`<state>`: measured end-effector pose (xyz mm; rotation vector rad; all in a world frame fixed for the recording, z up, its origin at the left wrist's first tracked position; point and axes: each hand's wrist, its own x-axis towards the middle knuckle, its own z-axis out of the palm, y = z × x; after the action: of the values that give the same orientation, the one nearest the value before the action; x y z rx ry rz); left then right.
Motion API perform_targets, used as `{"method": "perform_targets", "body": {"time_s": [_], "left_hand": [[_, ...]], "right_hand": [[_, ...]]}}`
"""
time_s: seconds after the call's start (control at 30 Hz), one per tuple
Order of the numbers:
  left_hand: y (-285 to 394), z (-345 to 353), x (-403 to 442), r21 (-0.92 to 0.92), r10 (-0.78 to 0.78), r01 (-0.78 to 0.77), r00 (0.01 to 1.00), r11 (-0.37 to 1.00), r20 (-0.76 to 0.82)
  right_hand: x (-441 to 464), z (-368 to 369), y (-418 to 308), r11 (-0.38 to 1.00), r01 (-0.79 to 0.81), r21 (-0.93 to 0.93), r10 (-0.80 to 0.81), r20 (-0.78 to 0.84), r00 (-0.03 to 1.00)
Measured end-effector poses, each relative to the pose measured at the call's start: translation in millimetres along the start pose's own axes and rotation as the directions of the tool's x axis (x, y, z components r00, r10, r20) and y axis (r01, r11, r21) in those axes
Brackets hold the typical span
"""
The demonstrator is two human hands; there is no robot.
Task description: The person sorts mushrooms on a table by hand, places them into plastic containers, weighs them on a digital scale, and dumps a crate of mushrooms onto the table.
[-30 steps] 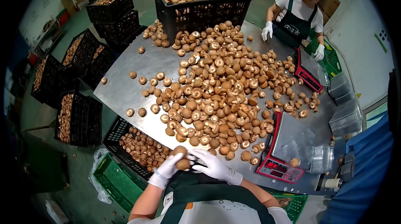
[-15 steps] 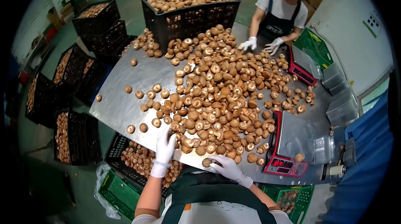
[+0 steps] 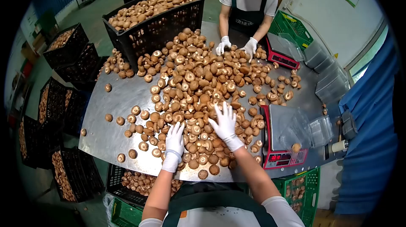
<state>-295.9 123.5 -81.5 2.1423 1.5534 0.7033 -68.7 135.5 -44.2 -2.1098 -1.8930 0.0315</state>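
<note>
A broad heap of brown mushrooms (image 3: pixel 198 83) covers the middle of the metal table (image 3: pixel 127 134). My left hand (image 3: pixel 174 141), in a white glove, rests at the heap's near left side with its fingers stretched forward. To its right, my gloved right hand (image 3: pixel 224 122) lies on top of the mushrooms, fingers spread wide. Neither hand grips anything that I can see; mushrooms touch the fingertips of both.
A black crate (image 3: pixel 156 28) full of mushrooms stands at the back left. Red scales (image 3: pixel 281 142) with a clear plastic box (image 3: pixel 292 132) sit on the right. Across the table, a co-worker's gloved hands (image 3: pixel 249 47) touch mushrooms. Below the near edge is another black crate (image 3: pixel 116 180).
My right hand has moved forward from the table's near edge onto the heap, its fingers spreading. The left has shifted slightly right. The view has turned, so the scene sits further left.
</note>
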Motion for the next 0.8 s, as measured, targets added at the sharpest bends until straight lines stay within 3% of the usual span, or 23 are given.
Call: {"method": "perform_targets", "body": {"time_s": [0.07,0.1,0.17,0.2,0.23,0.3,0.33,0.37,0.4,0.43,0.47,0.5,0.53,0.63,0.7,0.77,0.8], "left_hand": [[-5,1,3,-0.022,0.029,-0.030,0.999,0.999,-0.025],[-3,-4,3,-0.072,0.019,-0.023,0.998,0.997,-0.053],[-8,-2,4,-0.153,-0.010,-0.005,0.995,0.988,-0.100],[-11,-1,3,-0.194,-0.005,-0.020,0.991,0.981,-0.130],[-11,-2,5,-0.236,-0.004,-0.036,0.986,0.971,-0.166],[-13,-7,5,-0.301,-0.055,-0.003,0.981,0.954,-0.184],[-14,-8,7,-0.448,-0.145,0.064,0.978,0.892,-0.149],[-16,-10,7,-0.580,-0.231,0.131,0.968,0.804,-0.101],[-3,-25,9,-0.787,-0.314,0.192,0.949,0.587,-0.003],[-9,-23,11,-0.947,-0.308,0.140,0.950,0.290,0.046],[-7,-28,10,-0.989,-0.276,0.150,0.951,0.003,0.143],[-5,-33,9,-0.946,-0.217,0.158,0.950,-0.282,0.223],[-3,-34,10,-0.910,-0.171,0.164,0.955,-0.380,0.243],[2,-39,11,-0.854,-0.149,0.184,0.946,-0.487,0.289],[2,-43,9,-0.835,-0.126,0.194,0.946,-0.514,0.297],[5,-53,5,-0.847,-0.137,0.194,0.945,-0.496,0.297],[4,-61,3,-0.894,-0.145,0.188,0.953,-0.406,0.267]], "right_hand": [[0,15,-17,1.000,0.014,-0.019,-0.015,-0.023,1.000],[-6,15,-22,0.986,0.095,0.136,-0.093,-0.020,0.995],[-22,3,-37,0.960,0.192,0.202,-0.182,-0.067,0.981],[-28,2,-37,0.918,0.183,0.351,-0.197,0.004,0.980],[-34,-2,-40,0.886,0.257,0.387,-0.239,-0.093,0.966],[-44,-10,-44,0.884,0.358,0.300,-0.382,0.022,0.924],[-47,-24,-46,0.866,0.382,0.324,-0.429,0.087,0.899],[-42,-21,-45,0.839,0.427,0.338,-0.452,-0.006,0.892],[-23,-18,-42,0.825,0.342,0.450,-0.406,0.049,0.913],[1,-15,-38,0.796,0.244,0.555,-0.364,0.115,0.924],[16,-13,-34,0.782,0.269,0.563,-0.276,-0.074,0.958],[33,-19,-35,0.827,0.285,0.485,-0.250,-0.137,0.958],[46,-10,-32,0.880,0.253,0.403,-0.220,-0.128,0.967],[66,17,-23,0.965,0.252,0.070,-0.254,0.013,0.967],[68,23,-20,0.974,0.227,-0.011,-0.227,0.046,0.973],[66,2,-30,0.988,0.155,-0.012,-0.154,0.072,0.985],[61,-20,-39,0.972,0.143,0.188,-0.173,0.154,0.973]]}}
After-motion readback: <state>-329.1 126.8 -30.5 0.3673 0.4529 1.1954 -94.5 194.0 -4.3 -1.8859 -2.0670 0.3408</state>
